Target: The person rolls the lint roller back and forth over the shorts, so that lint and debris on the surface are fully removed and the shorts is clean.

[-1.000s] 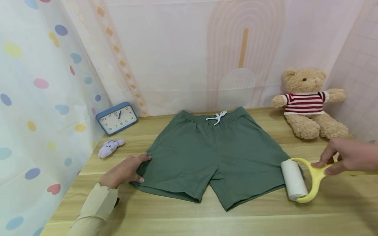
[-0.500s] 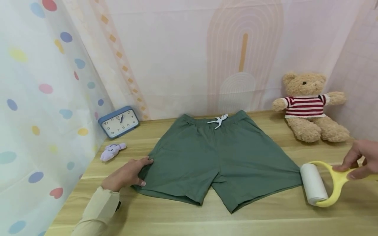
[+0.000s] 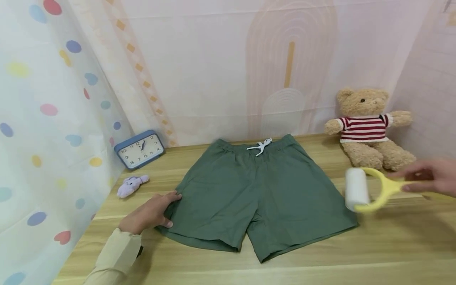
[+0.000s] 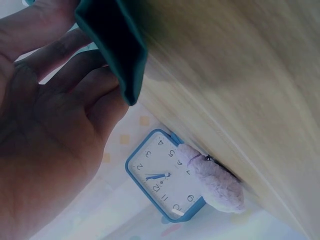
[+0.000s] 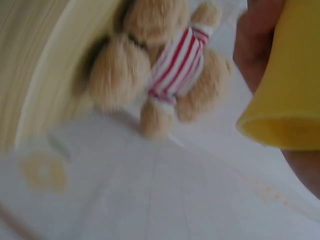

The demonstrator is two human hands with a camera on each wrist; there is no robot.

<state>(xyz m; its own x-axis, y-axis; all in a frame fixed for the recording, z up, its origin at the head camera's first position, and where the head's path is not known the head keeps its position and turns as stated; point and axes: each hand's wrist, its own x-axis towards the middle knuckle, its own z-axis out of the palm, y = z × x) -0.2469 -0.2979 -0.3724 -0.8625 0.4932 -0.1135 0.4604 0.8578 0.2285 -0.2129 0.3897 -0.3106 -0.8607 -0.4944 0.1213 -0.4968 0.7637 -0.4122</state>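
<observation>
Dark green drawstring shorts [image 3: 256, 190] lie spread flat, waistband toward the back wall. My left hand [image 3: 151, 211] rests on the outer edge of their left leg, thumb and index finger apart on the cloth. Up close in the left wrist view, the leg's open hem [image 4: 117, 47] is beside the fingers. My right hand [image 3: 432, 180] grips the yellow handle of a lint roller [image 3: 356, 190], its white roll above and beside the right leg's outer edge. The flared yellow handle end [image 5: 285, 100] fills the right of the right wrist view.
A teddy bear [image 3: 367, 126] in a striped shirt sits at the back right, behind the roller. At the left stand a blue clock [image 3: 140, 149] and a small lilac plush toy [image 3: 132, 186]. Patterned curtains [image 3: 213, 71] border the wooden table [image 3: 199, 269].
The lint roller went right, pulling the right leg's hem corner outward, then came away from it, back up and left. The leg has fallen back in. The left hand stays put.
</observation>
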